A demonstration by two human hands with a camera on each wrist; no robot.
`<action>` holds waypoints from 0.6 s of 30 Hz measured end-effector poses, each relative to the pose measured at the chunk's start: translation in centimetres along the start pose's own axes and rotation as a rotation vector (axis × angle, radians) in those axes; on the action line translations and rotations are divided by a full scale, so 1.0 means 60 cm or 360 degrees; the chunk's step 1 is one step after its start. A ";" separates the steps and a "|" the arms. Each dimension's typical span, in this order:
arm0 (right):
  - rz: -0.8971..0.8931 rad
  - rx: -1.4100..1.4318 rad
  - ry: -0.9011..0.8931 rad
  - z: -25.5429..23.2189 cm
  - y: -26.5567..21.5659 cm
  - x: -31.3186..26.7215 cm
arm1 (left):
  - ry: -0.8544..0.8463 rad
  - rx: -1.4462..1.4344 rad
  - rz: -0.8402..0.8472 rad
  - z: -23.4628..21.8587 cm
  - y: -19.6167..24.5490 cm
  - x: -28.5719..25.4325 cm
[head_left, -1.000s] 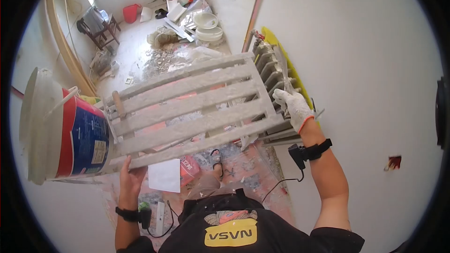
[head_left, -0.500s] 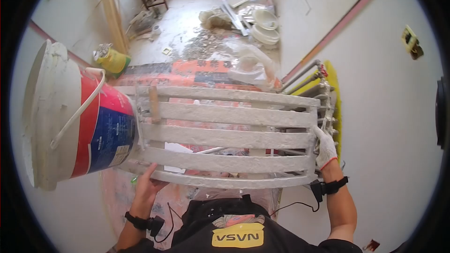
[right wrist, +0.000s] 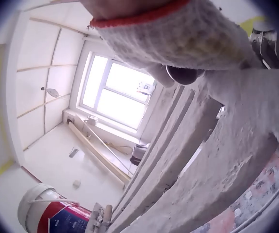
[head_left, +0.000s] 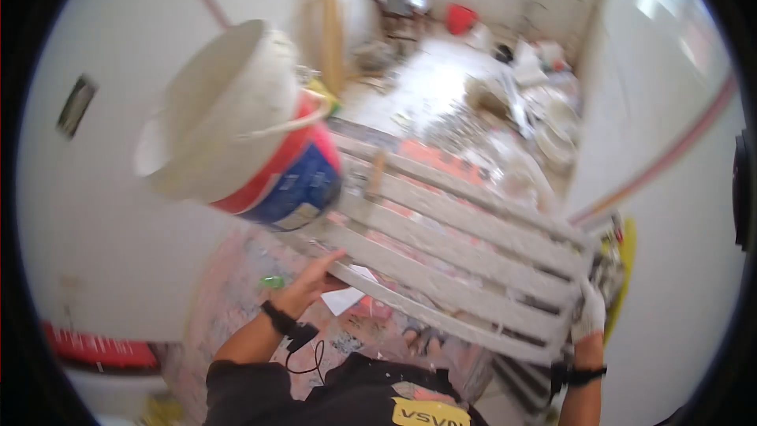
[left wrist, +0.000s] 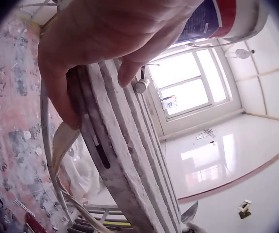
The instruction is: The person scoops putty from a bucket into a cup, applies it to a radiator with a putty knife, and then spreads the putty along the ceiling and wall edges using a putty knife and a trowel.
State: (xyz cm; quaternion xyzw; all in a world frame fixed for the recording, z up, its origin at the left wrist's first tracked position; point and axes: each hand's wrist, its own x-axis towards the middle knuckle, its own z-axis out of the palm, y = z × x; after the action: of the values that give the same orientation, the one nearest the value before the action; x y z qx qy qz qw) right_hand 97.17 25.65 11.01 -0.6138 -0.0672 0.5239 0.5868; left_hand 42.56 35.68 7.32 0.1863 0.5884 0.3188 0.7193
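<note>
Window (left wrist: pixel 185 82): overexposed white, bright daylight source
Wall (left wrist: pixel 212 158): glossy, mirroring window glare
Slatted board (head_left: pixel 464 253): motion-blurred in head view
Edges: dark corners, fisheye bowing

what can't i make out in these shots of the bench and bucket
Inside bottom of the bucket: hidden by its wall, head view.
Bucket label print: blurred, head view.
Left hand fingers under the slatted bench: bench hides them, head view.
What the dark rounded end belongs to: gloved right hand covers it, right wrist view.
Yellow shirt patch: cut by bottom edge, head view.
</note>
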 end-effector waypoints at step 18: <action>-0.0608 -0.0888 -0.0240 0.065 -0.044 -0.228 | -0.0131 0.0267 0.0142 -0.044 -0.015 -0.187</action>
State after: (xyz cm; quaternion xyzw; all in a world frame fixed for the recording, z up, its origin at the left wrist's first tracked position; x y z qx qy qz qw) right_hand 89.70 19.46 21.74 -0.6865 -0.3646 0.4099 0.4772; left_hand 39.07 27.14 14.31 0.2848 0.5742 0.2921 0.7098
